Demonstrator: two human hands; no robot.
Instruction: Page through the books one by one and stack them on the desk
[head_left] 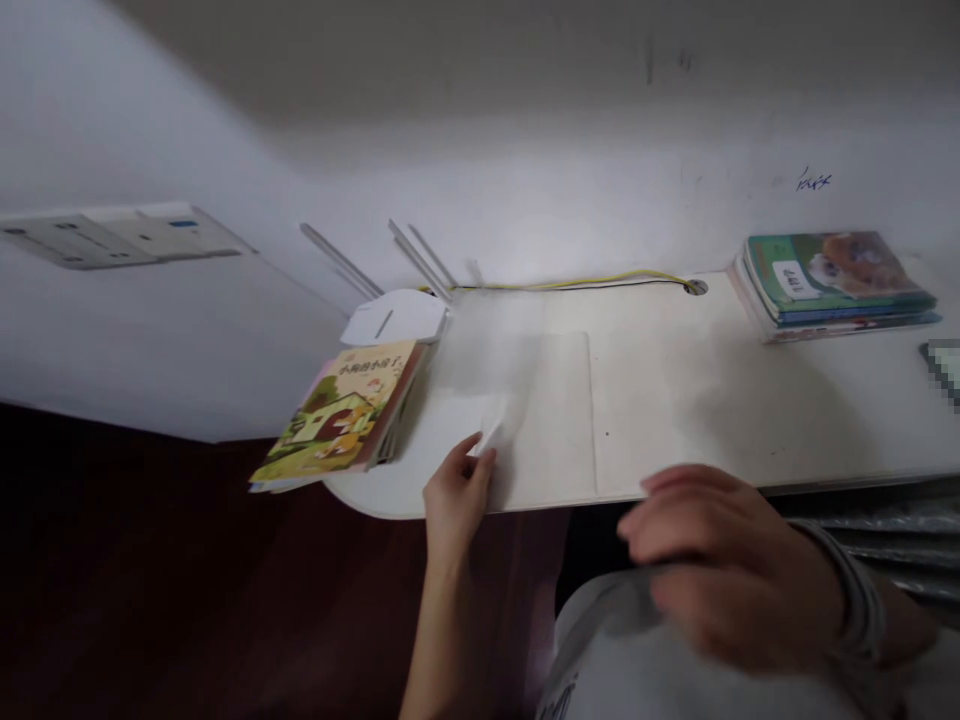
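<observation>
My left hand (pixel 457 490) is at the desk's front edge, thumb and fingers pinching a thin, whitish, partly see-through sheet (pixel 551 410). A blurred white fold of it stands up at the fingertips, and the rest extends over the desktop. I cannot make out whether it is plastic or paper. My right hand (pixel 727 565), with a band on its wrist, hovers in front of the desk edge, to the right of the sheet. Its fingers are bent and smeared by motion. I see nothing in it, though the palm side is hidden.
Picture books (pixel 341 415) overhang the rounded left end of the white desk (pixel 675 400). Behind them stands a white router (pixel 397 318) with antennas. A yellow cable (pixel 600 283) runs along the wall to a desk hole. More books (pixel 840 280) are stacked at the right.
</observation>
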